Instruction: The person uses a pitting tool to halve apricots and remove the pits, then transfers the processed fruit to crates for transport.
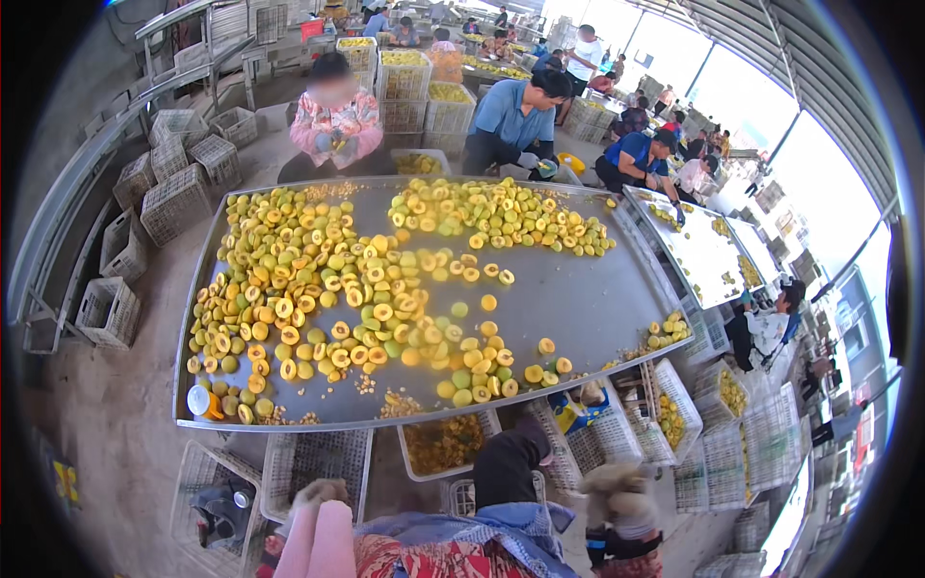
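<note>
My left hand (321, 493), in a pale worn glove, is at the bottom left, over the near rim of a plastic crate. My right hand (621, 498), also gloved, is at the bottom right beside white crates; motion blurs it. Neither touches the metal table, and whether they hold anything is unclear. Before me, halved yellow-green stone fruits (347, 289) lie in a broad pile on the metal table (578, 289), some cut side up showing dark hollows. A smaller heap of fruit (498, 217) lies at the far side. Loose pits (401, 406) are scattered along the near edge.
An orange and white cup (204, 402) lies at the table's near left corner. Below the edge are an empty crate (318, 466) and a bin of brownish fruit scraps (444, 442). Two co-workers sit across the table; others work at tables beyond. Stacked crates stand left and right.
</note>
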Demonstrator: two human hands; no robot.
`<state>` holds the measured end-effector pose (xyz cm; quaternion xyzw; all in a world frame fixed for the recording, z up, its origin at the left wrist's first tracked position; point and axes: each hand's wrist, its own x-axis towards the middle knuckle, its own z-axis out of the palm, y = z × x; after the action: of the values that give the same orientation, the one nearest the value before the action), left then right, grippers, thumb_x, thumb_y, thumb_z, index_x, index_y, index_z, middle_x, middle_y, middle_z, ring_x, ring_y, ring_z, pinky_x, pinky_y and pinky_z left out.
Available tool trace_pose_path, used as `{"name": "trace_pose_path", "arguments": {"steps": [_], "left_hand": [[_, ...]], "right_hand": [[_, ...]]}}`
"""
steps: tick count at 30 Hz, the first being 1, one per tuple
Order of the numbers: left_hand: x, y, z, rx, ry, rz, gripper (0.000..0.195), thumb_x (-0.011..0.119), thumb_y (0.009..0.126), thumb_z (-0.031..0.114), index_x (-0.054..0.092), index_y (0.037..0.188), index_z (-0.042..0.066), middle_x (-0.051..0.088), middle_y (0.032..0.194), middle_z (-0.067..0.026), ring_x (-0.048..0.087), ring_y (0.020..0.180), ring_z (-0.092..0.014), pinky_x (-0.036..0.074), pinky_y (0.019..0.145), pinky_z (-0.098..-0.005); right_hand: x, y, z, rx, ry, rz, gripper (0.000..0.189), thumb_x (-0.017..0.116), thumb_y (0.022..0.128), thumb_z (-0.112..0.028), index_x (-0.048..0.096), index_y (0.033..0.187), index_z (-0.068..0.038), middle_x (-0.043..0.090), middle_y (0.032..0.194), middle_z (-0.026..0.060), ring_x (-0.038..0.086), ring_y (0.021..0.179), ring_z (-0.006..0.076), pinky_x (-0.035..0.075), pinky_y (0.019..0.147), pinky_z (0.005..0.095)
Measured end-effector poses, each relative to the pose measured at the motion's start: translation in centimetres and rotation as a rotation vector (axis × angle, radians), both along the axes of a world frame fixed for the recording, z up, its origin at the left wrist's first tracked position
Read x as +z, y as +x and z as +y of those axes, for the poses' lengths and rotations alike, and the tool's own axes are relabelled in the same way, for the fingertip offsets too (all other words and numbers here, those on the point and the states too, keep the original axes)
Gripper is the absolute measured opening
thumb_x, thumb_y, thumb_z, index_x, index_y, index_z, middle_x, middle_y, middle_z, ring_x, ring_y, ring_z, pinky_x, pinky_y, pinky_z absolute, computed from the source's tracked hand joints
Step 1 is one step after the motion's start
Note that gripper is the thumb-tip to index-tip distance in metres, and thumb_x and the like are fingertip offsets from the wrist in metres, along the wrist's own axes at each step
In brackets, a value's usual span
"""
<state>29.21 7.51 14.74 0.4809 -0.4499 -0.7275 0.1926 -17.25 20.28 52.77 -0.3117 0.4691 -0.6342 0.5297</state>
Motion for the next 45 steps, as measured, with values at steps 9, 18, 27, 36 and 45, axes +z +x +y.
{"name": "trace_pose_path", "arguments": {"steps": [9,18,27,36,45], "left_hand": [[32.4,-8.0,-5.8,-0.636,-0.109,0.348,0.067,0.076,0.073,0.013,0.046,0.131,-0.001,0.056,0.121,-0.0201,0.059,0.100,-0.027,0.045,0.092,-0.0368],[35.7,-16.6,-8.4,-0.223,-0.743,0.313,0.015,0.068,0.076,0.006,0.070,0.089,-0.002,0.062,0.086,-0.0139,0.062,0.082,-0.026,0.050,0.077,-0.0379],[47.3,-28.6,-17.6,-0.285,-1.428,0.268,0.019,0.068,0.081,0.016,0.069,0.092,0.001,0.060,0.084,-0.0100,0.059,0.080,-0.025,0.048,0.069,-0.0376],[28.5,-33.1,-18.3,-0.481,-0.313,0.685,0.056,0.069,0.079,0.040,0.060,0.112,-0.004,0.062,0.105,-0.0172,0.060,0.093,-0.029,0.046,0.083,-0.0395],[-2.7,-5.8,-30.3,0.620,-0.366,-0.902,0.044,0.062,0.083,0.033,0.056,0.119,0.008,0.062,0.106,-0.0197,0.060,0.100,-0.035,0.048,0.085,-0.0389]], "right_hand": [[9.4,2.6,-8.0,0.340,-0.956,0.539,0.016,0.063,0.074,-0.015,0.058,0.075,0.000,0.060,0.073,0.0151,0.055,0.055,0.0220,0.047,0.050,0.0326],[8.0,-11.4,-11.2,-0.005,-0.864,0.896,0.023,0.068,0.065,-0.019,0.054,0.070,-0.001,0.056,0.067,0.0135,0.058,0.059,0.0282,0.050,0.058,0.0424],[1.1,-38.6,-24.2,0.056,-0.479,1.006,0.021,0.050,0.092,-0.020,0.059,0.079,-0.005,0.056,0.075,0.0049,0.056,0.069,0.0181,0.048,0.063,0.0325],[-14.8,-22.1,-31.4,1.357,0.328,0.148,0.019,0.070,0.075,-0.008,0.064,0.091,-0.001,0.059,0.074,0.0018,0.052,0.066,0.0093,0.044,0.062,0.0255],[-34.9,1.7,-49.6,0.971,-0.074,1.084,0.019,0.066,0.079,-0.013,0.062,0.096,-0.005,0.054,0.065,0.0078,0.054,0.060,0.0168,0.045,0.059,0.0304]]}}
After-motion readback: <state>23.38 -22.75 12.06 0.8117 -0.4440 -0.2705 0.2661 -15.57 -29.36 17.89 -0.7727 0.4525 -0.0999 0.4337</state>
